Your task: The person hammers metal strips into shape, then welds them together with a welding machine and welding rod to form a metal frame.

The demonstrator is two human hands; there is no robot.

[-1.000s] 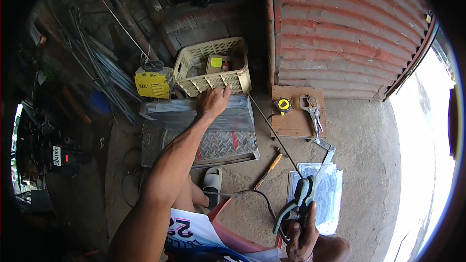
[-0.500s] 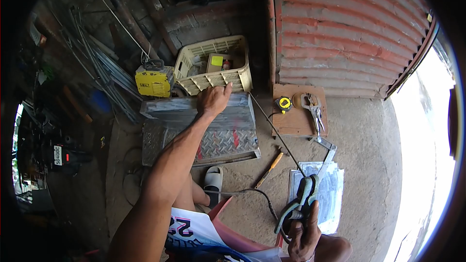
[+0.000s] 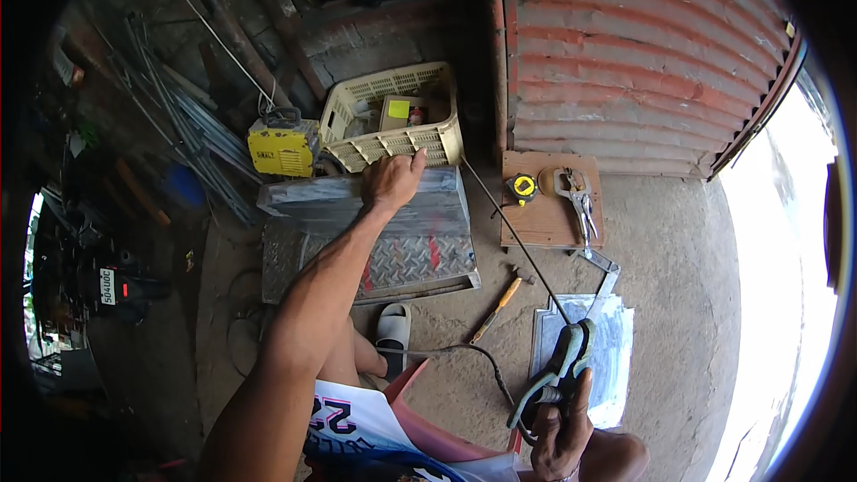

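Since the frame a second back, the welding clamp (image 3: pixel 558 370) has drifted slightly right and lower, its thin rod (image 3: pixel 518 245) angled up toward the far corner of the folded metal sheet (image 3: pixel 428 205). The right hand (image 3: pixel 558 437) is closed round the clamp's handles near the lap. The left hand (image 3: pixel 391 180) lies open on the sheet, gripping nothing and apparently steadying it on the patterned plate (image 3: pixel 402 263); whether the rod tip touches the sheet cannot be told.
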